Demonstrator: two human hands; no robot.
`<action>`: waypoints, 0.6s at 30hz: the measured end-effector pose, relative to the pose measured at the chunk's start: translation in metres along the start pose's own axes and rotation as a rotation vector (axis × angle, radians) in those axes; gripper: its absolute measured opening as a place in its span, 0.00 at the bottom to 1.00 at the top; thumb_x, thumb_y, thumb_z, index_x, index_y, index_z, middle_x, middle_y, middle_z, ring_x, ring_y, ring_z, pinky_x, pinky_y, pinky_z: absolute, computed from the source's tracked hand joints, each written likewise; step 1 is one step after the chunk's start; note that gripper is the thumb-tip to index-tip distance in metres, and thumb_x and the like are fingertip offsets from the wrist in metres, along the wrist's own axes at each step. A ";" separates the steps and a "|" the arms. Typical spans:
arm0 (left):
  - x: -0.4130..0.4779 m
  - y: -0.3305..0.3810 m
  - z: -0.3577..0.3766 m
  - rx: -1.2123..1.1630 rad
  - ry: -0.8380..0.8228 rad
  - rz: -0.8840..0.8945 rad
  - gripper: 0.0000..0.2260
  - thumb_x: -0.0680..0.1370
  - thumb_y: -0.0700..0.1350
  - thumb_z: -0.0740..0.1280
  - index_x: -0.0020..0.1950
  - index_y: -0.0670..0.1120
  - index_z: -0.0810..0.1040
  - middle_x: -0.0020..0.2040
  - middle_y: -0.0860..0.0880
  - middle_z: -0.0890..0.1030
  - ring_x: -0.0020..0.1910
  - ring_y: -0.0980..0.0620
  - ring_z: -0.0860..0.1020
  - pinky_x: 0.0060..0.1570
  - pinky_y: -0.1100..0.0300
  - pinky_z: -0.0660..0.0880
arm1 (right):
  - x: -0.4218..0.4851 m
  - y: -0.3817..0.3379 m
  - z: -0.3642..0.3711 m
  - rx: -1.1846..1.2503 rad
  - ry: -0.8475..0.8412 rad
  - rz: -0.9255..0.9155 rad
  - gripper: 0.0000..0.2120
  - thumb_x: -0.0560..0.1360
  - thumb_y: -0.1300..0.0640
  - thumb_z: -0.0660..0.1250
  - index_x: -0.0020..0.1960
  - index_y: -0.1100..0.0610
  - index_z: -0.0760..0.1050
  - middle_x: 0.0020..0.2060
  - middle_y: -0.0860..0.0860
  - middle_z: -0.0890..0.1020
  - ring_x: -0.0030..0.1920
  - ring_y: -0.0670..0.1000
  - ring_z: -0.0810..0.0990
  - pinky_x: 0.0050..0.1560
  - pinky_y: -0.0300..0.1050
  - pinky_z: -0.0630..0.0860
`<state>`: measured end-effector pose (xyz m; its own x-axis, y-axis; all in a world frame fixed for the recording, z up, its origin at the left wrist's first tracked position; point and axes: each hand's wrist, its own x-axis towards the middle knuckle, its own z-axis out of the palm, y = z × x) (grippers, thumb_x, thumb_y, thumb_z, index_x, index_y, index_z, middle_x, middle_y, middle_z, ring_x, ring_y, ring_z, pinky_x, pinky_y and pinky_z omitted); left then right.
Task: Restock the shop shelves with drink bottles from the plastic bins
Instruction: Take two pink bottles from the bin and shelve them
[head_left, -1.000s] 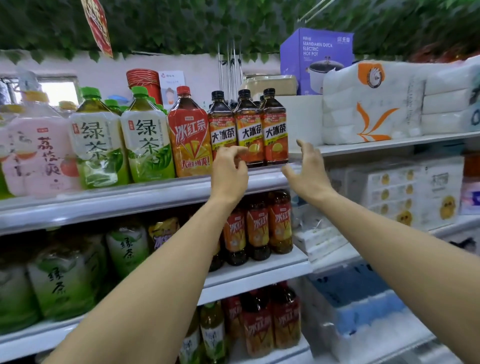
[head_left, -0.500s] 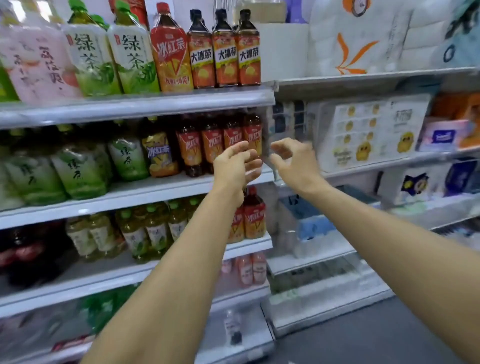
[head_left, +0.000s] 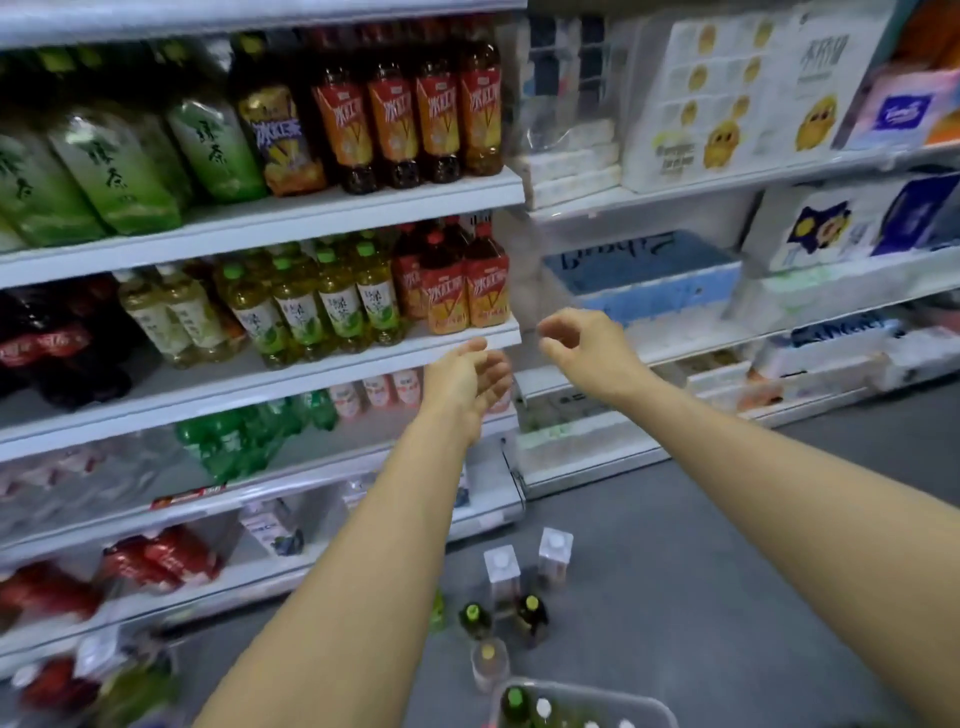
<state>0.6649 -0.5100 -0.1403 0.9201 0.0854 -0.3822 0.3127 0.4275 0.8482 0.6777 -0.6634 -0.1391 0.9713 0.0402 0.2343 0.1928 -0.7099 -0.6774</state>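
Grey floor (head_left: 701, 571) bears loose bottles (head_left: 501, 569) beside a plastic bin (head_left: 597, 688), before stocked shelves (head_left: 311, 223).

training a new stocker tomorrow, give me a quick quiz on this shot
1. True or false: the left hand holds a bottle.
2. Where do the loose bottles stand? A) on the top shelf B) on the grey floor C) inside a cart
3. Fill in: the plastic bin shows at the ___ edge of the view.
Key: 1 false; 2 B; 3 bottom.
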 end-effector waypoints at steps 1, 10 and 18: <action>-0.001 -0.011 -0.008 0.001 0.015 -0.023 0.12 0.82 0.33 0.58 0.62 0.41 0.74 0.37 0.46 0.79 0.33 0.52 0.77 0.35 0.61 0.78 | -0.010 0.005 0.007 0.007 -0.033 0.025 0.12 0.79 0.59 0.66 0.60 0.60 0.79 0.54 0.53 0.82 0.54 0.49 0.79 0.54 0.39 0.72; -0.031 -0.103 -0.080 0.097 0.106 -0.186 0.09 0.81 0.33 0.59 0.59 0.41 0.74 0.37 0.46 0.78 0.33 0.51 0.76 0.33 0.62 0.77 | -0.112 0.050 0.069 0.041 -0.219 0.275 0.11 0.78 0.59 0.67 0.58 0.61 0.80 0.50 0.53 0.82 0.50 0.50 0.77 0.52 0.43 0.73; -0.078 -0.193 -0.143 0.168 0.178 -0.363 0.09 0.82 0.36 0.60 0.59 0.43 0.76 0.39 0.47 0.79 0.35 0.52 0.78 0.31 0.63 0.78 | -0.220 0.084 0.118 0.058 -0.322 0.428 0.09 0.77 0.61 0.67 0.56 0.61 0.81 0.53 0.55 0.83 0.52 0.51 0.79 0.51 0.39 0.70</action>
<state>0.4994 -0.4703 -0.3268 0.6928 0.1170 -0.7116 0.6560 0.3076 0.6892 0.4967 -0.6484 -0.3296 0.9566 -0.0242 -0.2904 -0.2311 -0.6701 -0.7054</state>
